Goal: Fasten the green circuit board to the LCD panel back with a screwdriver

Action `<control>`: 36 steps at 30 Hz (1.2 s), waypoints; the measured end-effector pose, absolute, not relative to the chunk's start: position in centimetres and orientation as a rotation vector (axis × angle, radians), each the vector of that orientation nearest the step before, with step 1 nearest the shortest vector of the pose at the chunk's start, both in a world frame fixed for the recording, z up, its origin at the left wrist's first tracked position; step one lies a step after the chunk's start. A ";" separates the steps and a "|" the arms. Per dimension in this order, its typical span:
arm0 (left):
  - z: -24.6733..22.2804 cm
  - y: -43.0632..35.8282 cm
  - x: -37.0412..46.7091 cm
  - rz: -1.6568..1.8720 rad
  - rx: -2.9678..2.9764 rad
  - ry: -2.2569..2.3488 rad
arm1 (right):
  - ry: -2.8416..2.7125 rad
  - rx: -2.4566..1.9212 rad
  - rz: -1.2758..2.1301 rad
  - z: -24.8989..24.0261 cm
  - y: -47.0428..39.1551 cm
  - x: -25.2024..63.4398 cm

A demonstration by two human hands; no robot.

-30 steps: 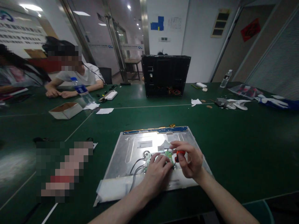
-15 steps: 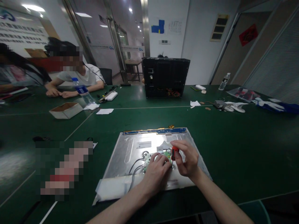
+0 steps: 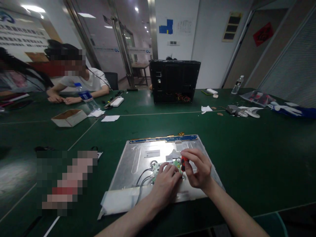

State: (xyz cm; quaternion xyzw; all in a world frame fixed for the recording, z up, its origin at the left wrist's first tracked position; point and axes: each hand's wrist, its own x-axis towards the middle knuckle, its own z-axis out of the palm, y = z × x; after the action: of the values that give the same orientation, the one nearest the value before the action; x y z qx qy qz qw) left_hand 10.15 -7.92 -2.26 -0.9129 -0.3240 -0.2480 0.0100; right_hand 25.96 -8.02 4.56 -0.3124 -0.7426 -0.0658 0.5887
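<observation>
A flat silver display panel (image 3: 128, 164) lies back side up in front of me, with a small green circuit board (image 3: 156, 168) on its middle. My left hand (image 3: 166, 181) rests on the board, fingers bent a little and slightly apart; its thumb is hidden. Between the thumb and fingers of my right hand (image 3: 199, 168) is a red and black screwdriver (image 3: 184, 162). It stands nearly upright, tip down at the board's right edge beside my left fingertips. Dark cables (image 3: 142, 184) run from the board's left side. A blue circuit strip (image 3: 163, 139) lines the panel's far edge.
On the green table (image 3: 259, 154), a black metal housing (image 3: 175, 80) stands at the back. An open box (image 3: 69, 118) and a water bottle (image 3: 89, 100) are at left, near a seated person (image 3: 89, 79). Gloves (image 3: 247, 112) and another bottle (image 3: 237, 85) lie right.
The view has shifted very slightly. Both hands and the screwdriver hold nearly the same place on the panel.
</observation>
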 end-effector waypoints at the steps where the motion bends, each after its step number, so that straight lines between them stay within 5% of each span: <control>1: -2.2 -7.9 10.2 -0.778 -2.852 -1.013 | -1.733 -0.723 -0.147 4.5 -7.9 26.0; 36: -2.0 -8.0 10.5 -0.835 -2.874 -1.050 | -1.822 -0.772 0.003 4.0 -7.8 27.4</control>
State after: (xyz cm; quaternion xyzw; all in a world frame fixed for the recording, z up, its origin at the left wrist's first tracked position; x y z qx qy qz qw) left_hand 10.51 -8.02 -1.96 -0.9061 -0.3309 -0.2633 -0.0150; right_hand 27.44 -7.80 4.02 -0.3262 -0.7695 0.0011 0.5491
